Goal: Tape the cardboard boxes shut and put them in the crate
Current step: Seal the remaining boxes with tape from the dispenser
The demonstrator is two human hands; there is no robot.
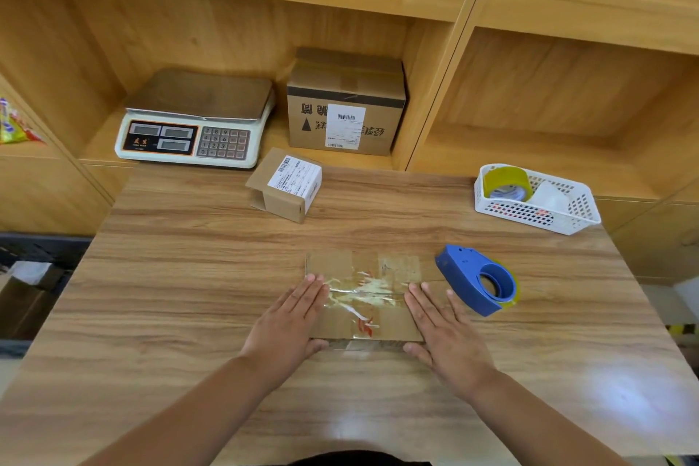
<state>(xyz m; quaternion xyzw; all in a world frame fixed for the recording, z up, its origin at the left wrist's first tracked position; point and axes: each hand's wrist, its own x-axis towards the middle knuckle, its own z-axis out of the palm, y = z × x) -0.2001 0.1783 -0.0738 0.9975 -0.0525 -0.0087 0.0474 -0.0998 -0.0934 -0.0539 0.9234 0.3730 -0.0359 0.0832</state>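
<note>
A flat cardboard box [365,295] lies on the wooden table [189,276], its top covered with clear tape over torn label remains. My left hand [293,322] lies flat on the box's left edge with straight fingers, thumb at the near side. My right hand [442,329] presses flat on the right edge the same way. A blue tape dispenser [478,278] rests just right of the box. A small labelled box [285,183] sits further back, one end flap open. A dark crate [34,276] shows at the left below the table.
A weighing scale [193,121] and a larger taped box [346,104] stand in the shelf recess behind the table. A white basket [537,216] with tape rolls sits at the back right. Shelf dividers rise behind.
</note>
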